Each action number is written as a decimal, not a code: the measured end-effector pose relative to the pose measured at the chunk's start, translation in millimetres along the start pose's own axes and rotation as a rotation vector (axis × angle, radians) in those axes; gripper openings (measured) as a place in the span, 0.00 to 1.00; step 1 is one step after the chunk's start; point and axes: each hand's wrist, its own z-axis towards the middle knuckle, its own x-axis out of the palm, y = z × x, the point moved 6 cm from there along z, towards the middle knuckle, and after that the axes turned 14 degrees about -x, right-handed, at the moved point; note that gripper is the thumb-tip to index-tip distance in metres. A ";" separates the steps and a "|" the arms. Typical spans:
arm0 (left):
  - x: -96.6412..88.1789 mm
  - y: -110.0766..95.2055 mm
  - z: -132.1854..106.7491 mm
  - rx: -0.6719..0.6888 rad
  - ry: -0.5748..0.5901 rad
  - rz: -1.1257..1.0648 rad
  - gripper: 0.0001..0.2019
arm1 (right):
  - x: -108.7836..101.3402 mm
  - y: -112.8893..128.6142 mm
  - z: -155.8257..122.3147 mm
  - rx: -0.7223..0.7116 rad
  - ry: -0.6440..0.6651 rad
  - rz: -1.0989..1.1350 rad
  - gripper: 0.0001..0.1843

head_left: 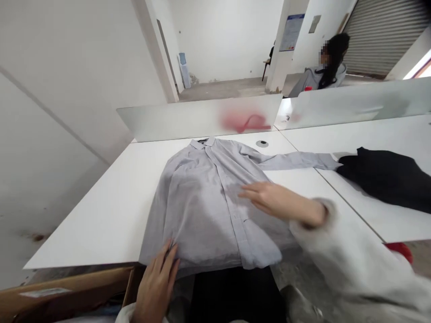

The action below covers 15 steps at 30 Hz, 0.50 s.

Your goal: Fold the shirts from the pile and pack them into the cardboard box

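Shirt (205,202) position, for the record?

Laid flat, front up, on a white table (97,215). Pale grey-blue, long-sleeved, button-front, collar at the far edge, hem overhanging the near edge. One sleeve runs out to the right across the table seam.

Left hand (156,282)?

At the near hem, fingers close together and touching the cloth. Whether they are clamped on it, I cannot tell from this view.

Right hand (272,199)?

Lying on the shirt's front, across the placket, fingers together and extended, not clamped on anything. Its cuff is a pale, fuzzy sleeve (353,269).

Surroundings?

A black garment (380,179) lies on the adjoining table (370,215), just beside the sleeve's cuff. A frosted partition (168,121) with a red smear stands along the far edge, and a round grommet (261,143) sits in the tabletop just beyond the collar. A cardboard box (67,289) stands below the table at lower left.

Anyone else present?

One person (323,74) in a grey hooded top, beyond the partition, well apart from the table.
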 end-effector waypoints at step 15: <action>34.1 33.9 -32.5 -0.778 0.246 -0.623 0.20 | 70.5 -174.9 257.2 0.450 0.009 0.146 0.19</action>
